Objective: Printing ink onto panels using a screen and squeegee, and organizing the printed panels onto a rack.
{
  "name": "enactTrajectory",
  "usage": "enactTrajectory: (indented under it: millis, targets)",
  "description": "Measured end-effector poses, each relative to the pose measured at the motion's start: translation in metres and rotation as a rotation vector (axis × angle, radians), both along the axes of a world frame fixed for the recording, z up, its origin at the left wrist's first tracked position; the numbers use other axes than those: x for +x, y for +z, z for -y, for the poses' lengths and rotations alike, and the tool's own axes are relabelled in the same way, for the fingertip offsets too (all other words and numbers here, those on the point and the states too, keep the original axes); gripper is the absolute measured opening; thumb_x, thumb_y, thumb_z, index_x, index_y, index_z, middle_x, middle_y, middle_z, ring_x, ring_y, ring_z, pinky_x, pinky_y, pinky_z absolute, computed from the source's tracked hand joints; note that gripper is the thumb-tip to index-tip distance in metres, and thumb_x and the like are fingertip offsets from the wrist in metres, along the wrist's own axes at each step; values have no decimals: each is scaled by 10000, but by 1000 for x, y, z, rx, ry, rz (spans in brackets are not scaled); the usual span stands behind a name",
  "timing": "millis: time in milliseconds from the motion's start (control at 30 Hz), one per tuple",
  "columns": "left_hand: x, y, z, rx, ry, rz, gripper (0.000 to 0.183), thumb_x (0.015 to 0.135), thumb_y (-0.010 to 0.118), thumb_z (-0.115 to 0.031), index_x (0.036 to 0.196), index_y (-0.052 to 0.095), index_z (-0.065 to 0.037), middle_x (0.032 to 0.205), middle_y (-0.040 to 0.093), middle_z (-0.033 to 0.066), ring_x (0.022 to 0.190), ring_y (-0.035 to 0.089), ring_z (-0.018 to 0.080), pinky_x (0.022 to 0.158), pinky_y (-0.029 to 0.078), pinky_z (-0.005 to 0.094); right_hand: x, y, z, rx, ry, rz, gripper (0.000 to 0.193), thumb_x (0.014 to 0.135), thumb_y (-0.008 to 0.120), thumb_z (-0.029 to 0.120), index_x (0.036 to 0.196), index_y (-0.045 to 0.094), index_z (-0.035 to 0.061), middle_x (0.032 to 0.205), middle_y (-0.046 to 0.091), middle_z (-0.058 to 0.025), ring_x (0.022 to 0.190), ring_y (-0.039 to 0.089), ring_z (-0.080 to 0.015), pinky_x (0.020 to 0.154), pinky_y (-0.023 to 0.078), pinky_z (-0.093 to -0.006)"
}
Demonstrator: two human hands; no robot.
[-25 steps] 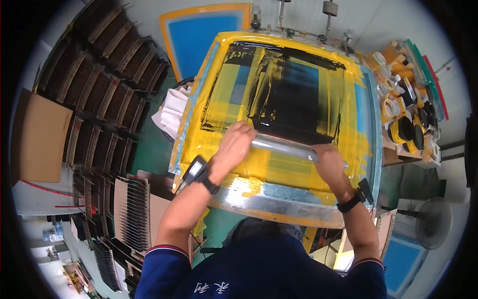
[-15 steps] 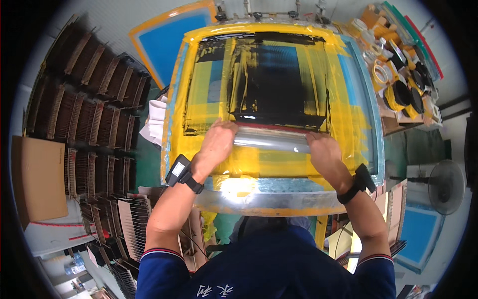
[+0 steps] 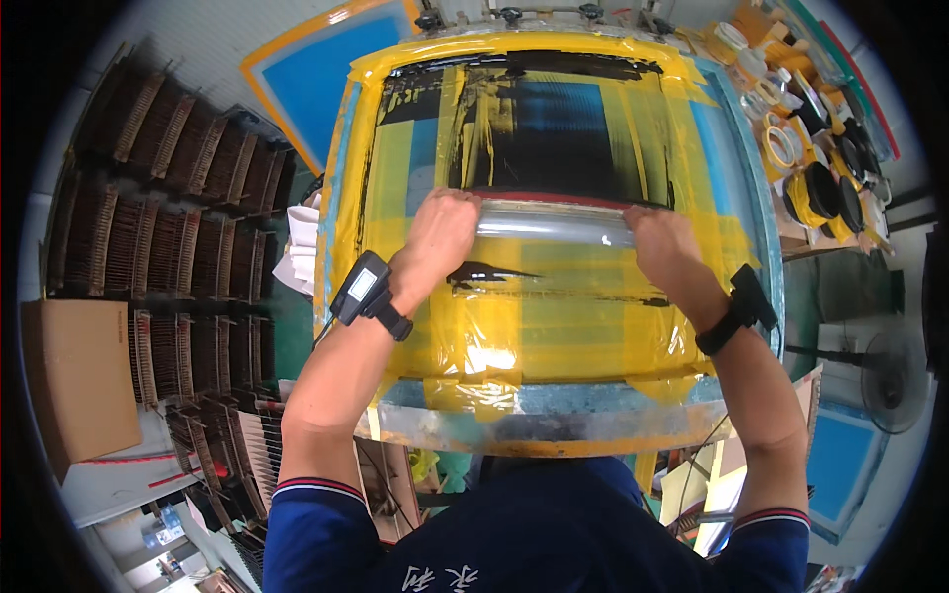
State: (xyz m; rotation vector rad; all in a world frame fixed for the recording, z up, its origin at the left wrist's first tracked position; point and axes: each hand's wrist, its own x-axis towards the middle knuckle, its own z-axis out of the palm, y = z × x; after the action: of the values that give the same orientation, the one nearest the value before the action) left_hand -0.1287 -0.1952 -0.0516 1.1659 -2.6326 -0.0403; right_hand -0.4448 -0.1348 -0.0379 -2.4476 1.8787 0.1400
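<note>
Both hands grip a wide squeegee (image 3: 554, 225) with a clear, shiny body and a reddish strip along its far side. My left hand (image 3: 445, 235) is closed around its left end, and my right hand (image 3: 668, 247) around its right end. The squeegee lies across a screen-printing frame (image 3: 593, 346) masked with yellow tape. Beyond it, black ink (image 3: 544, 148) coats the mesh, with a patch of blue showing through. A few black smears (image 3: 489, 273) mark the tape on my side of the squeegee. Its lower edge is hidden from view.
Drying racks (image 3: 153, 222) and a cardboard box (image 3: 84, 376) stand at the left. At the right, a bench holds tape rolls (image 3: 781, 148) and containers, with a fan (image 3: 890, 381) nearer me. One blue screen (image 3: 341, 79) leans behind; another blue screen (image 3: 835, 460) is at the lower right.
My two hands have moved the squeegee away from my body across the screen. Black smears it was near or over now show on my side of it.
</note>
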Motion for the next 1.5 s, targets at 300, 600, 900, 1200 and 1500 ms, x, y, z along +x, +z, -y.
enactTrajectory:
  millis: [300,600,900,1200,1500]
  targets:
    - [-19,0,105,129,108,162,144,760,579,43,809,711,13,828,685,258,826,687,398,771,562,445,-24,4,102,-63,51,26,135,808,614,29,904,705,57,864,703,-172,899,692,-341,778,550,-426]
    - [-31,31,132,290,179,285,335,735,622,68,1044,694,-43,972,701,212,931,671,404,854,543,472,-15,11,139,-111,142,264,351,777,683,36,1122,691,102,999,703,-182,951,670,-359,830,532,-448]
    - [39,83,-14,252,367,-338,574,786,732,-30,1338,581,-83,1338,593,199,1265,547,380,1081,443,443,-33,10,237,-262,180,313,368,787,708,110,1153,670,107,979,707,-171,914,671,-363,823,538,-454]
    - [111,67,-215,1267,659,-863,412,826,716,2,1233,662,-28,1164,709,120,1097,661,218,978,512,339,-60,32,357,-301,176,349,567,737,812,216,1263,643,88,1224,670,-160,1144,635,-310,984,479,-402]
    - [136,-21,-327,1153,1276,-1875,382,936,619,-60,1310,561,-8,905,686,63,679,649,93,542,527,183,-80,75,151,-281,398,369,401,995,570,107,1377,534,-6,1390,546,-177,1300,492,-308,1100,385,-437]
